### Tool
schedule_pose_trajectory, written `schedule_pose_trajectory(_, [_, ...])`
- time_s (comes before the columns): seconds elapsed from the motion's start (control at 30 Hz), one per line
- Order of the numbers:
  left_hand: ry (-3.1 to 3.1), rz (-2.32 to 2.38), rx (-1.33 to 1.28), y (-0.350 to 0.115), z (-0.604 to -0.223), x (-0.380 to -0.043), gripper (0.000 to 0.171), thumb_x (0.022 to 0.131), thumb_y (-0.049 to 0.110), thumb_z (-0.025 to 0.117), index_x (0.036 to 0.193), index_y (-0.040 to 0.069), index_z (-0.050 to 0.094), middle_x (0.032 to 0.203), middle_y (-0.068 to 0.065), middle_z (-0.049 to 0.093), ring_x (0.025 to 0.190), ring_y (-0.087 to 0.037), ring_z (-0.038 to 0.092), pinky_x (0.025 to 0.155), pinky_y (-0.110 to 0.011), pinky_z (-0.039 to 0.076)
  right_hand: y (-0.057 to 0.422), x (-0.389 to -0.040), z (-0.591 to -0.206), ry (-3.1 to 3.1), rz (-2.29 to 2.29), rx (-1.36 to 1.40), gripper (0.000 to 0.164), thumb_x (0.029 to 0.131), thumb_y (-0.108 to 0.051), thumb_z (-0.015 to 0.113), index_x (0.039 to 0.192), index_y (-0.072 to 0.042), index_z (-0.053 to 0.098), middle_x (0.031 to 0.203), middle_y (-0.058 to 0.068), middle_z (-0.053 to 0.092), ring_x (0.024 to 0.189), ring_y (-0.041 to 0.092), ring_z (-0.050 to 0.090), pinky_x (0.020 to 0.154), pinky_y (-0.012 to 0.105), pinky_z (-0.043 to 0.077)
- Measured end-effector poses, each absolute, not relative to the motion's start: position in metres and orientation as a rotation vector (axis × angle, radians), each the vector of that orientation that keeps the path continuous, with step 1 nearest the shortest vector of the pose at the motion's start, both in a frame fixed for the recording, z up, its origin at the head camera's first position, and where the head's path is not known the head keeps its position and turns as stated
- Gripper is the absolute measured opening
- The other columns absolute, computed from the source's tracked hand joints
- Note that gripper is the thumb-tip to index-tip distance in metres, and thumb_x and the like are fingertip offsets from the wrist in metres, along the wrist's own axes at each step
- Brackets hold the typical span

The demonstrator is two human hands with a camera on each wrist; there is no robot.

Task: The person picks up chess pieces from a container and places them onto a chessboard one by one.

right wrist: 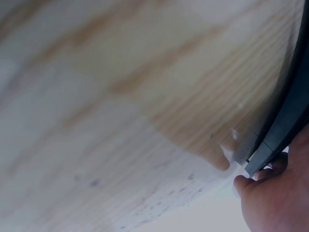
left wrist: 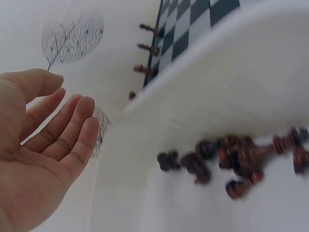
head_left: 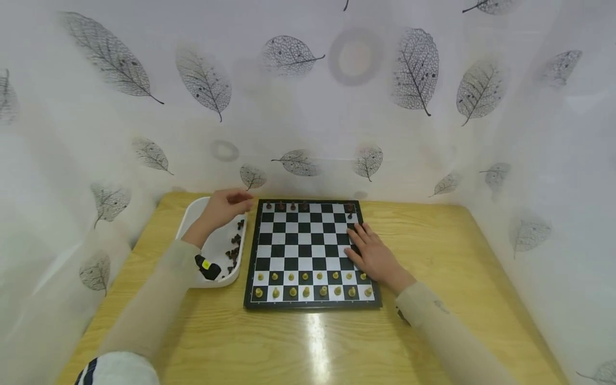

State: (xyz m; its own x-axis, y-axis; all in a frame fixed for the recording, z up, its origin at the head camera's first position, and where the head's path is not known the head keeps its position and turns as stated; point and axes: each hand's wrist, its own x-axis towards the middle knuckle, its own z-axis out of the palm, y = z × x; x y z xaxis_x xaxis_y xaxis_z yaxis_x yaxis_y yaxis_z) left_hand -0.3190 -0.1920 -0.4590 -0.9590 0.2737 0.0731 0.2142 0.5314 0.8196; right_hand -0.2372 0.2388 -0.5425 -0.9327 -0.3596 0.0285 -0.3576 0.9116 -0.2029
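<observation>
My left hand (head_left: 222,207) hovers over the far right rim of a white plastic bin (head_left: 193,214). Its palm shows in the left wrist view, fingers slightly bent with nothing between them. Brown chess pieces (left wrist: 246,153) lie jumbled in the bin. To its right is a black-and-white chessboard (head_left: 304,235). Along the board's far row stand several dark pieces (head_left: 293,206), with a small dark piece (head_left: 350,216) before the rightmost one. Yellow pieces (head_left: 306,292) fill the two near rows. My right hand (head_left: 377,259) rests, fingers spread, on the board's right edge.
The wooden table (head_left: 433,251) carries the bin at left and the board at centre. A pale curtain (head_left: 308,123) with leaf prints hangs close behind the table and along both sides. A black band with a yellow patch (head_left: 207,266) sits at my left wrist.
</observation>
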Motion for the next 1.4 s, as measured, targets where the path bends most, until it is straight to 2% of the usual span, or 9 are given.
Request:
schedule_pose_trajectory(0.27, [2.66, 1.336, 0.327, -0.225, -0.473, -0.309, 0.039, 0.106, 0.028, 0.064, 0.136, 0.002, 0.066, 0.123, -0.023, 0.074, 0.112, -0.039, 0.07, 0.1, -0.056, 0.057, 0.239, -0.236, -0.543, 3.068, -0.32, -0.572, 0.074, 0.11, -0.058, 0.038, 0.166, -0.01, 0.03, 0.175, 0.018, 0.021, 0.164, 0.041, 0.014, 0.131, 0.056, 0.022])
schedule_pose_trajectory(0.43, [2.645, 1.246, 0.354, -0.233, -0.473, -0.307, 0.037, 0.105, 0.023, 0.065, 0.136, 0.003, 0.066, 0.124, -0.021, 0.073, 0.111, -0.036, 0.071, 0.099, -0.054, 0.058, 0.241, -0.238, -0.542, 3.064, -0.315, -0.552, 0.074, 0.111, -0.057, 0.036, 0.167, -0.01, 0.029, 0.175, 0.018, 0.02, 0.164, 0.04, 0.013, 0.131, 0.055, 0.021])
schedule_pose_trajectory(0.63, [2.641, 1.147, 0.404, -0.237, -0.475, -0.31, 0.033, 0.103, 0.017, 0.066, 0.131, 0.001, 0.069, 0.119, -0.018, 0.075, 0.102, -0.028, 0.072, 0.092, -0.044, 0.062, 0.242, -0.239, -0.543, 3.05, -0.297, -0.538, 0.075, 0.11, -0.06, 0.033, 0.167, -0.011, 0.027, 0.176, 0.016, 0.018, 0.164, 0.04, 0.011, 0.131, 0.055, 0.021])
schedule_pose_trajectory(0.87, [2.602, 1.047, 0.395, -0.239, -0.476, -0.31, 0.031, 0.103, 0.019, 0.066, 0.128, 0.002, 0.07, 0.119, -0.018, 0.076, 0.103, -0.025, 0.073, 0.088, -0.039, 0.062, 0.241, -0.239, -0.545, 3.065, -0.299, -0.556, 0.075, 0.11, -0.059, 0.034, 0.167, -0.01, 0.029, 0.175, 0.018, 0.02, 0.163, 0.041, 0.014, 0.131, 0.056, 0.023])
schedule_pose_trajectory(1.1, [2.56, 1.002, 0.44, -0.241, -0.477, -0.311, 0.028, 0.101, 0.015, 0.066, 0.125, 0.0, 0.073, 0.117, -0.017, 0.078, 0.098, -0.02, 0.073, 0.081, -0.03, 0.059, 0.241, -0.24, -0.546, 3.076, -0.295, -0.572, 0.074, 0.111, -0.058, 0.035, 0.166, -0.01, 0.03, 0.175, 0.018, 0.022, 0.163, 0.041, 0.015, 0.131, 0.055, 0.023])
schedule_pose_trajectory(1.4, [2.551, 0.848, 0.517, -0.242, -0.477, -0.318, 0.025, 0.098, 0.015, 0.07, 0.12, 0.004, 0.077, 0.106, -0.01, 0.08, 0.084, -0.016, 0.066, 0.072, -0.029, 0.053, 0.239, -0.24, -0.547, 3.07, -0.298, -0.568, 0.074, 0.11, -0.058, 0.036, 0.167, -0.011, 0.03, 0.175, 0.018, 0.021, 0.163, 0.041, 0.014, 0.131, 0.056, 0.022])
